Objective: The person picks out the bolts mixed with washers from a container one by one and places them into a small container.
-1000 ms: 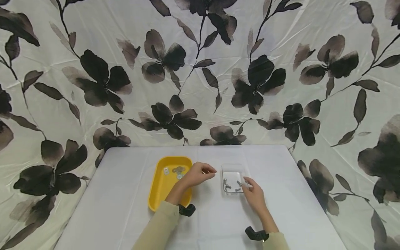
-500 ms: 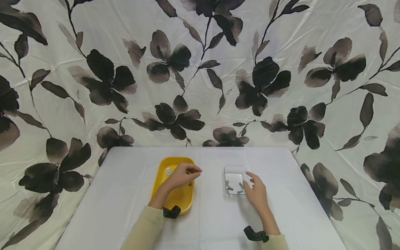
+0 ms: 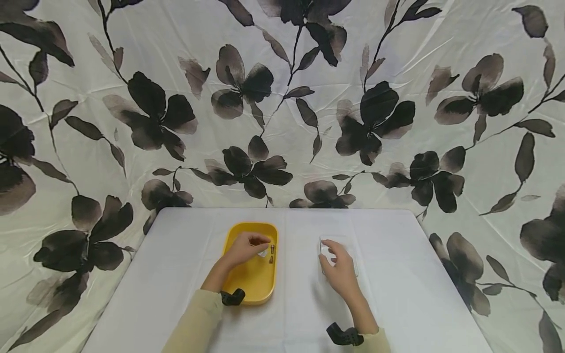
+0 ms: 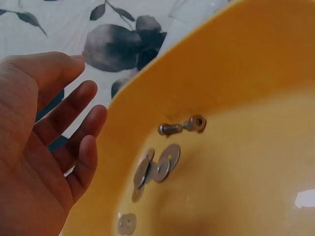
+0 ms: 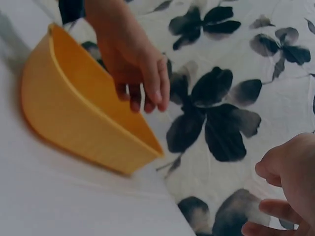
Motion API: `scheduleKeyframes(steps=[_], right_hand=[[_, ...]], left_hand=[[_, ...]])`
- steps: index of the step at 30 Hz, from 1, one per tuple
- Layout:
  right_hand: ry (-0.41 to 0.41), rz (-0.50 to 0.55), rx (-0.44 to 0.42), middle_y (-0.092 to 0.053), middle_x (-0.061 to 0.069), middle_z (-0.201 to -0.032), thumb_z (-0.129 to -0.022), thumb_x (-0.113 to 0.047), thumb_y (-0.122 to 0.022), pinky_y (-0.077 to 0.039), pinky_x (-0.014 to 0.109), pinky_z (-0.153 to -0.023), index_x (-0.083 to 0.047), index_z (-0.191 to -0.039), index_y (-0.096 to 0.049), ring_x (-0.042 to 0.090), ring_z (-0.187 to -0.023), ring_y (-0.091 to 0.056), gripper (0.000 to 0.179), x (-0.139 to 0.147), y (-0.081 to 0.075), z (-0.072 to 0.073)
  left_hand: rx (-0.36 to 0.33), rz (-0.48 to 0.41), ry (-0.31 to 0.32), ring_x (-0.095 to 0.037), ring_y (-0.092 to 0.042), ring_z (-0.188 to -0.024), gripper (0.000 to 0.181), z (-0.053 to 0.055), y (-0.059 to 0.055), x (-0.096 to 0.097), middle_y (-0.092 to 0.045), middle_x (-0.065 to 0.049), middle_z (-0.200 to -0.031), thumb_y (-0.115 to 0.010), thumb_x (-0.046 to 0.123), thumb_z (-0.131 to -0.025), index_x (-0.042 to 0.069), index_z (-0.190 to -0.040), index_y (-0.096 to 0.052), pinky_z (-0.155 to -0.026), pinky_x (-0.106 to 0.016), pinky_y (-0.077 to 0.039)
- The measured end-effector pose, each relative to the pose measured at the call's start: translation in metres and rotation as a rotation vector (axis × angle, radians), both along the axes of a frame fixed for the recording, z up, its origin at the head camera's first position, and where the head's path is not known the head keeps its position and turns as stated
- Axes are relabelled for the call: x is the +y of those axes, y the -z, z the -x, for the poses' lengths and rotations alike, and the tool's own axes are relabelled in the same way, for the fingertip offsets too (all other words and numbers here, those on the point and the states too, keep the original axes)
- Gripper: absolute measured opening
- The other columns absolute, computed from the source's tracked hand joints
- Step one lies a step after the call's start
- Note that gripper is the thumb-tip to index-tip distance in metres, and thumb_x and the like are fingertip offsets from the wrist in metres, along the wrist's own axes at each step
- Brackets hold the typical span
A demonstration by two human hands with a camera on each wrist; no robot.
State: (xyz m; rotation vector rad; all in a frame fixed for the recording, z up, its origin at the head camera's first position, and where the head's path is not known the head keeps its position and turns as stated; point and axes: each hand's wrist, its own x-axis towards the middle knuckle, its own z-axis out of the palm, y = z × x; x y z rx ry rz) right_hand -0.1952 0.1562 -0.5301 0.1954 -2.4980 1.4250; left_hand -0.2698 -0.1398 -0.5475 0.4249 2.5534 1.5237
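My left hand (image 3: 243,249) hovers over the yellow tray (image 3: 253,289), fingers bent loosely with nothing between them. Inside that tray, by its right wall, lie two small bolts (image 4: 170,129), one beside the other. Several round metal washers (image 4: 170,156) are grouped near them in the left wrist view. My right hand (image 3: 341,267) is over a clear plastic box (image 3: 320,247), thumb and fingers spread apart; the hand hides most of the box and whatever lies in it. In the right wrist view that hand (image 5: 290,182) shows only in part, at the right edge.
Both containers stand on a white-covered table (image 3: 300,314), with a gap between them. Behind the table hangs a white cloth (image 3: 309,132) with dark flowers. Black wrist devices (image 3: 233,297) are worn on both arms.
My left hand has moved left from the gap to above the yellow tray. My right hand has shifted left across the clear box and now covers the bolts seen there earlier.
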Motion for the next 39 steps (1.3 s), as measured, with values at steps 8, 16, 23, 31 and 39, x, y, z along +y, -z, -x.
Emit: scheduleKeyframes(steps=[8, 16, 23, 31, 39], right_hand=[[-0.076, 0.047, 0.020, -0.058, 0.010, -0.130, -0.089, -0.007, -0.067, -0.052, 0.044, -0.085, -0.010, -0.127, -0.060, 0.031, -0.113, -0.059, 0.038, -0.032, -0.004, 0.000], [-0.113, 0.049, -0.096, -0.057, 0.006, -0.131, -0.092, -0.013, -0.064, -0.051, 0.040, -0.087, -0.013, -0.128, -0.059, 0.029, -0.115, -0.058, 0.036, -0.067, 0.010, -0.001], [-0.162, 0.086, -0.130, -0.055, 0.011, -0.132, -0.094, -0.014, -0.062, -0.051, 0.042, -0.087, -0.009, -0.128, -0.059, 0.036, -0.115, -0.057, 0.035, -0.086, 0.017, 0.000], [-0.186, 0.111, -0.163, -0.055, 0.013, -0.131, -0.094, -0.011, -0.061, -0.052, 0.040, -0.084, -0.007, -0.130, -0.058, 0.036, -0.112, -0.058, 0.036, -0.097, 0.031, -0.006], [-0.197, 0.115, -0.194, -0.056, 0.013, -0.131, -0.094, -0.012, -0.060, -0.053, 0.040, -0.083, -0.006, -0.131, -0.057, 0.034, -0.110, -0.059, 0.037, -0.100, 0.045, -0.009]], left_hand=[[-0.021, 0.024, 0.001, -0.018, -0.060, -0.086, 0.020, 0.013, 0.008, -0.008, -0.070, 0.003, -0.097, -0.070, 0.017, -0.091, 0.007, -0.107, -0.074, -0.077, -0.033, -0.049], [-0.074, 0.076, -0.017, -0.018, -0.059, -0.080, 0.020, 0.024, 0.012, -0.010, -0.071, 0.002, -0.100, -0.072, 0.024, -0.089, 0.012, -0.104, -0.077, -0.069, -0.034, -0.050], [-0.092, 0.091, 0.004, -0.028, -0.059, -0.075, 0.024, 0.037, 0.020, -0.010, -0.070, -0.002, -0.100, -0.073, 0.026, -0.089, 0.008, -0.104, -0.076, -0.062, -0.039, -0.052], [-0.088, 0.126, 0.015, -0.016, -0.059, -0.074, 0.017, 0.048, 0.032, -0.007, -0.071, 0.001, -0.091, -0.074, 0.021, -0.087, 0.011, -0.100, -0.077, -0.064, -0.029, -0.049], [-0.041, 0.189, 0.086, -0.012, -0.060, -0.076, 0.013, 0.058, 0.040, 0.005, -0.071, 0.003, -0.089, -0.077, 0.016, -0.084, 0.011, -0.095, -0.077, -0.070, -0.028, -0.051]])
